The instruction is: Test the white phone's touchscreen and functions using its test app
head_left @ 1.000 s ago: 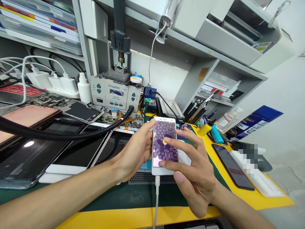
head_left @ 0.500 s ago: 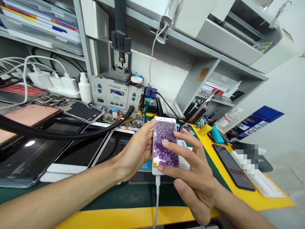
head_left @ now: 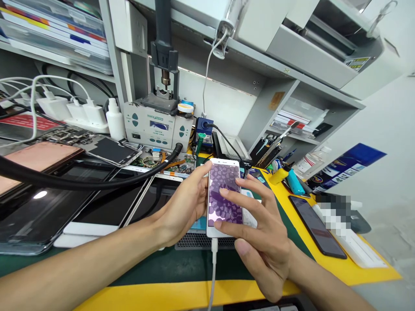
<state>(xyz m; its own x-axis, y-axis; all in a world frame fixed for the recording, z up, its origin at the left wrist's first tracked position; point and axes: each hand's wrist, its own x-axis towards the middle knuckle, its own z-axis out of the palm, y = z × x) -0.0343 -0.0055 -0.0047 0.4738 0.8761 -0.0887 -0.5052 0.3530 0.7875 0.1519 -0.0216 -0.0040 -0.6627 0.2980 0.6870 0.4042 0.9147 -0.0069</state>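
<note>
A white smartphone [head_left: 223, 176] is propped up over the bench, its lit screen covered in purple and pale pink blotches. My left hand [head_left: 184, 205] grips it along the left side, thumb on the edge; the fingers behind the phone are hidden. A white charging cable [head_left: 213, 259] is plugged into the phone's bottom end and runs down toward the front edge. My right hand [head_left: 266, 235] holds nothing: its fingers are spread over the screen, with fingertips at the middle, right edge and lower left, and the thumb apart below.
On the left lie several dark phones and tablets [head_left: 61, 203] under a thick black hose [head_left: 97, 183]. Behind are a soldering station [head_left: 158, 129] and a tray of circuit parts [head_left: 155, 162]. Another phone [head_left: 317, 226] rests on the yellow bench border at right.
A small yellow icon at the screen's lower left has disappeared, with blotches there now. My right hand has shifted very slightly; my left hand still holds the phone in the same place.
</note>
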